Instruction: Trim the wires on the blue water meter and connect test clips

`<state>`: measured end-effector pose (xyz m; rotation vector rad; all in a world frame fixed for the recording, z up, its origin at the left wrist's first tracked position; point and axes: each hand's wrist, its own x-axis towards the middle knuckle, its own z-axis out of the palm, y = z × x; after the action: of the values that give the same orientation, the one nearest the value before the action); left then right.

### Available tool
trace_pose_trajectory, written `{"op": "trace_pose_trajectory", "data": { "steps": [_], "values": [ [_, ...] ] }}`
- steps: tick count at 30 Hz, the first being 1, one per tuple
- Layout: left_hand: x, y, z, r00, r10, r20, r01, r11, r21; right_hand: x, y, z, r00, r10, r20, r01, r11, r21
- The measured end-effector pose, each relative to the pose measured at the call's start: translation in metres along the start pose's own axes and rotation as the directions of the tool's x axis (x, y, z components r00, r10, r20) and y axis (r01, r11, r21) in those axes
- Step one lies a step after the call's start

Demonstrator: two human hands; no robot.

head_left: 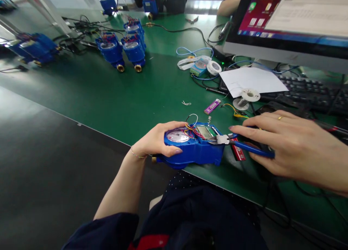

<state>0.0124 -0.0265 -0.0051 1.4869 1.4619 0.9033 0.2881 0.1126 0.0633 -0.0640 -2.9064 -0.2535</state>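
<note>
The left hand (156,141) is clamped around the blue water meter (193,146) at the table edge (108,134), while the right hand (288,148) grips blue-handled pliers (239,144) whose tips touch the meter's top.

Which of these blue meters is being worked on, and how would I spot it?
On the green bench, look at the near edge. The blue plastic water meter lies there under the left hand, while blue-handled cutters in the right hand reach its wires. Unlike the far meters, it lies alone.
</note>
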Motion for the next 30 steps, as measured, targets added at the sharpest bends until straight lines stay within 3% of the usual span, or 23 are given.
{"op": "trace_pose_trajectory", "data": {
  "steps": [8, 30],
  "values": [
    [0.0, -0.003, 0.0, 1.0, -0.008, 0.006, 0.008, 1.0, 0.007, 0.008, 0.015, 0.0, 0.996, -0.091, 0.018, 0.09, 0.994, 0.057],
    [0.001, -0.002, 0.0, 1.0, 0.006, 0.001, -0.006, 1.0, 0.012, 0.021, 0.035, 0.002, 0.981, -0.189, 0.032, 0.185, 0.977, 0.102]
  ]
}}
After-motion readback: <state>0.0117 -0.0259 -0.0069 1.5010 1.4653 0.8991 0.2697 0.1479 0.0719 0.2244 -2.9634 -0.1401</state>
